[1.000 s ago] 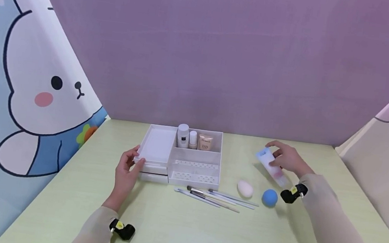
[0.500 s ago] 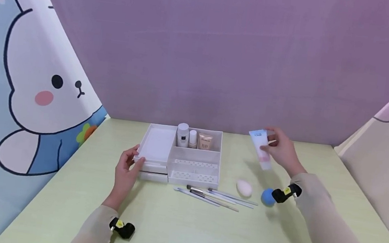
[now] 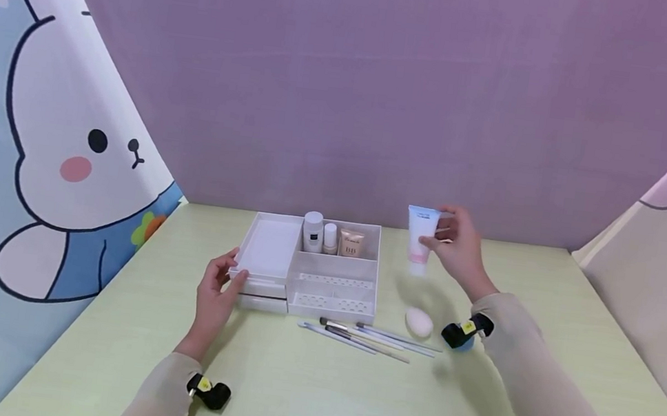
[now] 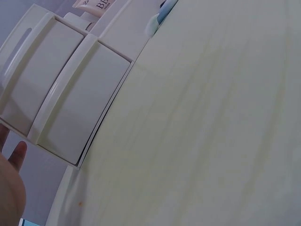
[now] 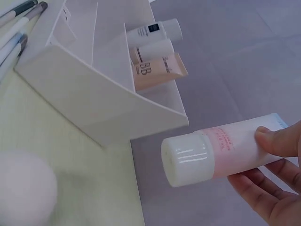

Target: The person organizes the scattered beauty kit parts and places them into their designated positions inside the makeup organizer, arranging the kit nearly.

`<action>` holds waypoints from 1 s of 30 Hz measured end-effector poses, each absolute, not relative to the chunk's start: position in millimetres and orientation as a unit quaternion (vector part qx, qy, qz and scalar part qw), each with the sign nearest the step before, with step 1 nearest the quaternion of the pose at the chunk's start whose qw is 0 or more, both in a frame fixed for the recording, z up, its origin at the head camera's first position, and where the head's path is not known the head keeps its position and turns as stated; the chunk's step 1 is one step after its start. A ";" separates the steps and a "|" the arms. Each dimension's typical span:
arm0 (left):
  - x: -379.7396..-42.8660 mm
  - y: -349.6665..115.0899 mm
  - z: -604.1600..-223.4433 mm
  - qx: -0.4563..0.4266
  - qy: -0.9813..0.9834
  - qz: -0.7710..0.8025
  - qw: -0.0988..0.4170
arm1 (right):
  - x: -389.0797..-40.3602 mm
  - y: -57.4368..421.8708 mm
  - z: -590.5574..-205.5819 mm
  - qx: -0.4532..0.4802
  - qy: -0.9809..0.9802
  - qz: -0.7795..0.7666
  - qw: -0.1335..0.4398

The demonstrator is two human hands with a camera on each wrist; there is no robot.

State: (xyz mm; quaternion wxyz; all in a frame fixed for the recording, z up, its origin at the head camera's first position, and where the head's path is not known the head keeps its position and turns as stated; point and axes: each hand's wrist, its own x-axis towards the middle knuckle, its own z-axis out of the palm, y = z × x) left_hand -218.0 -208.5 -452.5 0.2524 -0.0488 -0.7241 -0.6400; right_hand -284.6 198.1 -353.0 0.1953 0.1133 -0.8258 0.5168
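Observation:
My right hand (image 3: 458,248) pinches a squeeze tube (image 3: 421,236) between thumb and fingers, white with a blue crimped end and a pink band. It hangs above the table, cap down, to the right of a white cosmetics organizer (image 3: 335,267). In the right wrist view its white cap (image 5: 186,160) points toward the organizer's side. My left hand (image 3: 219,298) rests against the organizer's front left corner, thumb on the front edge. A white-capped bottle (image 3: 313,232), a smaller bottle (image 3: 330,239) and a beige BB cream tube (image 3: 351,243) stand in the back compartment.
Several makeup brushes (image 3: 364,338) lie before the organizer. A pale pink makeup sponge (image 3: 419,322) sits to their right, and a blue ball (image 3: 465,346) is mostly hidden behind the right wrist camera (image 3: 460,333). A purple backdrop (image 3: 347,99) rises behind the table (image 3: 310,399).
My right hand has lifted the tube off the table and carried it left toward the organizer, turning it from slanted to upright with its cap down. My left hand has stayed put.

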 end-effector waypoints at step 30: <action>-216.4 -206.5 -451.1 -0.044 -0.724 -0.638 0.258 | -301.0 130.9 -377.7 0.176 -0.739 0.603 0.243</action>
